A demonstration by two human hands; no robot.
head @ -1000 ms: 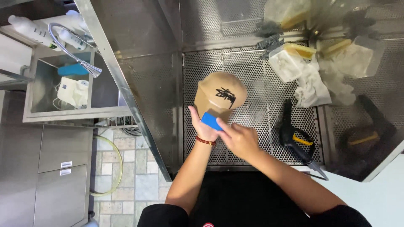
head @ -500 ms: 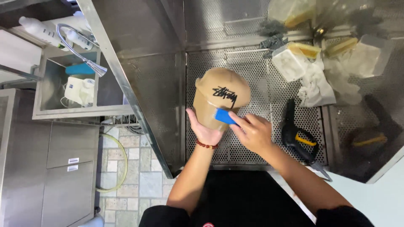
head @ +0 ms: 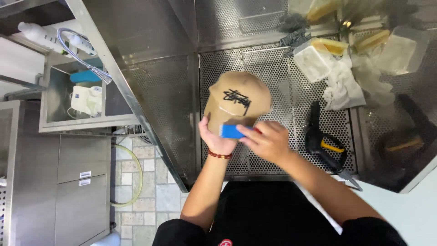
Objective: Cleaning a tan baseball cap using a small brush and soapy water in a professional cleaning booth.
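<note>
Two hands work over a wide perforated steel bench (head: 273,64) that fills the middle and right of the view. At its centre sits a tan cap (head: 239,100) with black lettering on its front, held above the bench surface. The left hand (head: 216,136) cups the cap from its near left edge, fingers curled round the rim. The right hand (head: 268,141) is closed on a small blue block (head: 232,131), pinching it and pressing it against the cap's near side. To the right lies a black and yellow spray gun (head: 324,143), and white cloths (head: 341,86) are heaped at the far right.
</note>
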